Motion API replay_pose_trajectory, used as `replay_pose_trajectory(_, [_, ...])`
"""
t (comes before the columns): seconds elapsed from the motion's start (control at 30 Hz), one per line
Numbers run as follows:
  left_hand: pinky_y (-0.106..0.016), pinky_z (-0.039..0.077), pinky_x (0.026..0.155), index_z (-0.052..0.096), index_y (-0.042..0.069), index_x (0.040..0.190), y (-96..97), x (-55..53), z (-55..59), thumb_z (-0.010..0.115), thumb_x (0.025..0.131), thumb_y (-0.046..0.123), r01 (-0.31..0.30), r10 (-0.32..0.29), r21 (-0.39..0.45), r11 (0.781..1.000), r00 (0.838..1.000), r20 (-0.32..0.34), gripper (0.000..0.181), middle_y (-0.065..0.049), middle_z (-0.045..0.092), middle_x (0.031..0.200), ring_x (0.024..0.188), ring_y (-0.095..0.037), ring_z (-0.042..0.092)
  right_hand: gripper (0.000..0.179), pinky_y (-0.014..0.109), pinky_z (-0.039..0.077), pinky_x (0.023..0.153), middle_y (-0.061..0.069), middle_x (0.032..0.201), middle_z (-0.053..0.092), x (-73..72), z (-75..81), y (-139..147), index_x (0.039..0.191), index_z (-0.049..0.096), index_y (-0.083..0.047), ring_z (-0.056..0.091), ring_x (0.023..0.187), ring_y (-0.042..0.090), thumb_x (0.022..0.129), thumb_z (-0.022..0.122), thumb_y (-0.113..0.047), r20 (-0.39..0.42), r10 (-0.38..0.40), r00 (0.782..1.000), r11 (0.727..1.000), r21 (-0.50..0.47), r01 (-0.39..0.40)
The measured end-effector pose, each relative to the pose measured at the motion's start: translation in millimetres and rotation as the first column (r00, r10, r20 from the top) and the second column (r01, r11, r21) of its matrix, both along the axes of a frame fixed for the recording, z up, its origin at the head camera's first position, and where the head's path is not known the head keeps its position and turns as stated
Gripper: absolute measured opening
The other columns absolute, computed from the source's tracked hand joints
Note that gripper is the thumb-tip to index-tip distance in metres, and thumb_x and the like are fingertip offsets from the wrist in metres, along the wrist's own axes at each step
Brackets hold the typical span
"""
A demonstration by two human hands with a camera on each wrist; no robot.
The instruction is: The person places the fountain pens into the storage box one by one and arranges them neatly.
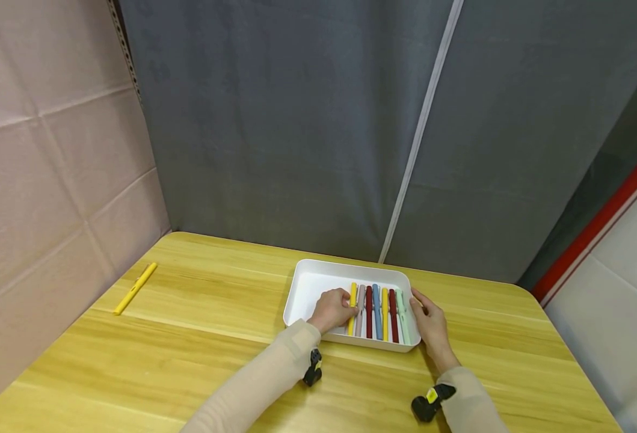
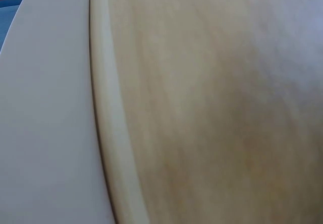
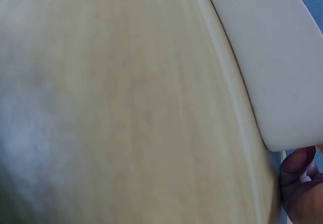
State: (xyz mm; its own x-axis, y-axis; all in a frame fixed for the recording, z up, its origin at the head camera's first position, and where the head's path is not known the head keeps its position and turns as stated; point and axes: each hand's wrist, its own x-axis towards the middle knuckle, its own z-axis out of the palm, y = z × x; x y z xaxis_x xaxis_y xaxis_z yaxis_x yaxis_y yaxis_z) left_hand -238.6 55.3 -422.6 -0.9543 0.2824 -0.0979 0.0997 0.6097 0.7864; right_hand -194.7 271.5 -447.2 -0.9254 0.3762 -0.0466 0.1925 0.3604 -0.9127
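A white tray (image 1: 318, 268) lies on the table with several capped pens side by side in its right part. From the left they run yellow, pale lilac (image 1: 360, 310), dark red (image 1: 369, 311), blue (image 1: 377, 311), yellow, dark red and mint green (image 1: 402, 316). My left hand (image 1: 331, 311) reaches over the front rim and pinches the leftmost yellow pen (image 1: 353, 291), covering part of it. My right hand (image 1: 430, 325) grips the tray's right side; its curled fingers (image 3: 298, 166) appear at the tray's corner in the right wrist view. The left wrist view shows the tray's outer wall (image 2: 50, 108), not the hand.
Another yellow pen (image 1: 135, 288) lies apart near the left edge of the wooden table (image 1: 188, 373). A grey curtain (image 1: 286, 132) hangs behind the table, with a pale wall covering (image 1: 42, 180) at the left and a white panel (image 1: 616, 300) at the right.
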Motion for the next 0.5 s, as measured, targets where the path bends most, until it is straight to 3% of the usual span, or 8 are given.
replay_pose_trajectory(0.33, [-0.02, 0.043, 0.055, 0.061, -0.003, 0.112, -0.4, -1.0, -1.2, 0.073, 0.081, 0.019, 0.008, -0.009, -0.026, 1.0, 0.999, -0.047, 0.039, -0.002, 0.056, 0.078, 0.064, -0.01, 0.053, 0.043, 0.014, 0.043, 0.064, 0.019, 0.131, 0.051, 1.3, 0.8, -0.2, 0.14, 0.045, -0.009, 0.048, 0.087, 0.012, 0.1, 0.044, -0.025, -0.031, 0.009, 0.999, 1.0, 0.002, -0.009])
replay_pose_trajectory(0.5, [-0.02, 0.043, 0.055, 0.061, -0.003, 0.113, -1.0, -0.9, -0.6, 0.073, 0.082, 0.02, 0.007, -0.008, -0.029, 1.0, 0.999, -0.035, 0.04, -0.002, 0.055, 0.078, 0.063, -0.01, 0.052, 0.043, 0.014, 0.043, 0.065, 0.019, 0.13, 0.051, 1.9, 1.6, -0.6, 0.14, 0.045, -0.01, 0.048, 0.089, 0.014, 0.1, 0.044, -0.026, -0.022, 0.007, 1.0, 1.0, 0.0, -0.007])
